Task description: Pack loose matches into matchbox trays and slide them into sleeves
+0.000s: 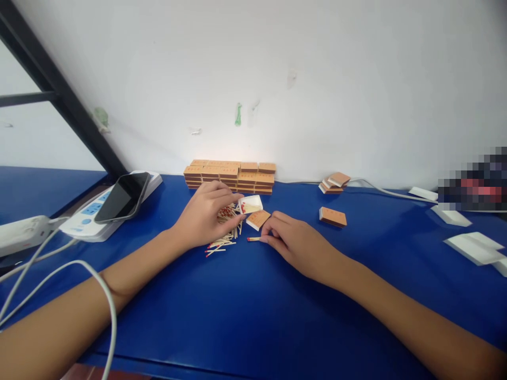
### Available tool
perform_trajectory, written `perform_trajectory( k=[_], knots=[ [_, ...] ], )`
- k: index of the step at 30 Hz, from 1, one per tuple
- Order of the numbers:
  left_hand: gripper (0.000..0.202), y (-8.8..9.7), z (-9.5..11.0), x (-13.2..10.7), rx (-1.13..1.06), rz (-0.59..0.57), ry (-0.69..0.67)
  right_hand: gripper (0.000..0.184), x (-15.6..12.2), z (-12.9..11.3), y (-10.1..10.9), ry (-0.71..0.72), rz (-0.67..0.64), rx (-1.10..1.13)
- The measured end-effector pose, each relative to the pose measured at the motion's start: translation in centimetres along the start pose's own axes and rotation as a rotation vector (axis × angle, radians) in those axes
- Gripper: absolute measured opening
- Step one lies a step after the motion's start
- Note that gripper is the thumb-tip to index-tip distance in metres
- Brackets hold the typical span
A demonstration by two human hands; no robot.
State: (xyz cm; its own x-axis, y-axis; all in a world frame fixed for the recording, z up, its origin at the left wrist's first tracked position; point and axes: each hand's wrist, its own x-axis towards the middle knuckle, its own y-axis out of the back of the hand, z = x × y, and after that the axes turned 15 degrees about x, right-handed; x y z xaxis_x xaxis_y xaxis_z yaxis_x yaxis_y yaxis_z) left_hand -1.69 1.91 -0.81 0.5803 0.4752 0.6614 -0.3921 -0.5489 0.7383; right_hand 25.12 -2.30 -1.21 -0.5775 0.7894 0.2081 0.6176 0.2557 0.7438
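Note:
My left hand (pixel 209 214) has thumb and forefinger at opposite sides of a small white matchbox tray (pixel 253 203), gripping it near its left end. A few red-tipped matches lie in the tray. Under and beside that hand spreads a loose pile of matches (pixel 227 235), partly hidden by my fingers. My right hand (pixel 291 240) pinches a small bunch of matches (pixel 253 239), red heads pointing left, just above or on the table; their exact number is unclear. Between the hands sits an orange matchbox cover (pixel 258 219), close to my right fingers.
Stacked matchboxes (pixel 229 177) stand against the wall. To the right are a small matchbox pile (pixel 335 182), a single matchbox (pixel 332 216) and white trays (pixel 473 247). A phone (pixel 123 196) rests on a power strip (pixel 89 216) at left; a white cable (pixel 106 295) loops over my left forearm.

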Motion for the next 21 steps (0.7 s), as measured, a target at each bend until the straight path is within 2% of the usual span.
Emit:
perform_trajectory(
  k=[2, 7, 11, 15, 17, 21],
  knots=[
    [0.036, 0.1, 0.0, 0.0, 0.000, -0.016, 0.005, 0.012, 0.1, 0.0, 0.6, 0.053, 0.047, 0.006],
    [0.037, 0.7, 1.3, 0.2, -0.026, -0.042, -0.046, 0.012, 0.3, 0.5, 1.2, 0.195, 0.287, -0.016],
    [0.037, 0.9, 2.4, 0.3, -0.088, -0.023, -0.090, 0.010, 0.4, 0.6, 0.8, 0.267, 0.344, -0.068],
    [0.036, 0.7, 1.2, 0.3, -0.049, -0.032, -0.037, 0.011, 0.1, -0.1, 0.9, 0.291, 0.394, -0.043],
    [0.035, 0.4, 0.1, 0.3, -0.006, 0.005, -0.003, 0.011, 0.0, -0.8, 0.7, 0.283, 0.342, 0.013],
    [0.035, 0.2, -1.3, 0.2, 0.034, 0.003, 0.060, 0.010, 0.5, -2.6, -1.1, 0.251, 0.056, 0.059]
  ],
)
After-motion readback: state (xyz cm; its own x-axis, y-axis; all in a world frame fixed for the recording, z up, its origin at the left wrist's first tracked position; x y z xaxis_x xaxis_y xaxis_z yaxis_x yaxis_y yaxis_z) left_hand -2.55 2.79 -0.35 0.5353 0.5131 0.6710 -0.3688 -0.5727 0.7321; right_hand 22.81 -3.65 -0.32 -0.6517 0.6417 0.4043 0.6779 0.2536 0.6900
